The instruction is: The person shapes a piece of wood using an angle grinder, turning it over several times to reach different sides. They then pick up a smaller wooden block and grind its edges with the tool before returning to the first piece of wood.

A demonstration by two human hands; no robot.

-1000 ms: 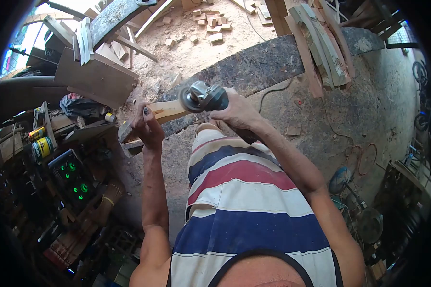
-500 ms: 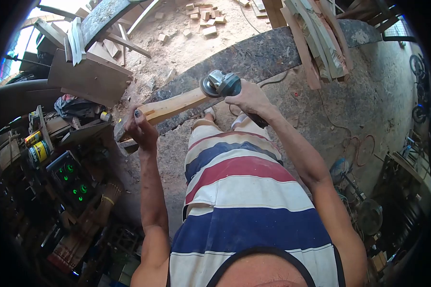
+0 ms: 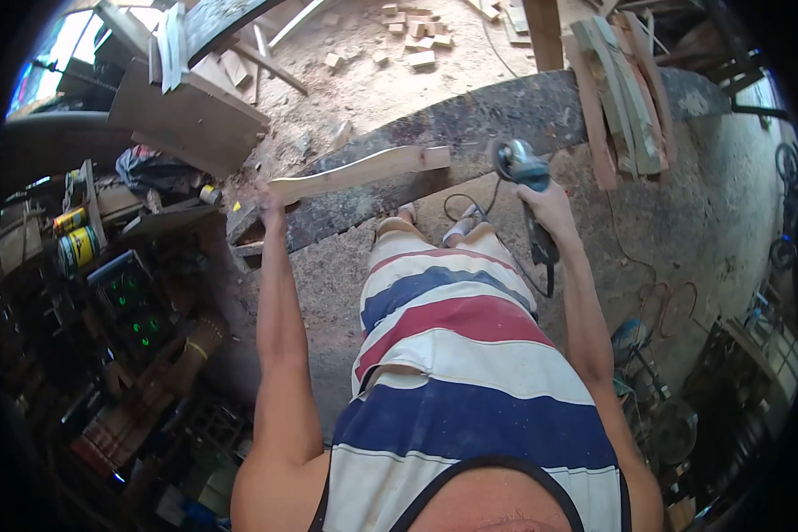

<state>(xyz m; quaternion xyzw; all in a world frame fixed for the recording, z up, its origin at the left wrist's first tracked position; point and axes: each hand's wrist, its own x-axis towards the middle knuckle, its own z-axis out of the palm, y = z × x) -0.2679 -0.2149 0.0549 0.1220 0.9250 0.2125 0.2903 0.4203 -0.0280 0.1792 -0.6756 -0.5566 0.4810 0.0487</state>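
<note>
My right hand (image 3: 550, 206) is wrapped around an angle grinder (image 3: 525, 167), held off to the right of the wood with its disc end pointing away from me. A gap separates its disc from the workpiece. The curved wooden piece (image 3: 355, 175) lies slantwise over the dark workbench (image 3: 470, 111), its squared end towards the right. At the left end of that piece, my left hand (image 3: 270, 202) grips it; the fingers are partly blurred. The grinder's black cord (image 3: 510, 238) hangs in a loop near my feet.
Several shaped wooden lengths (image 3: 622, 97) are stacked on the bench's right part. Small wood blocks (image 3: 421, 35) lie on the dusty floor beyond. To the left stand a brown board (image 3: 182, 120), yellow cans (image 3: 78, 248) and a speaker with green lights (image 3: 129, 306).
The grinder has come off the wood and moved right in my right hand. The wooden piece has been turned in my left hand, showing another face. The view has shifted slightly.
</note>
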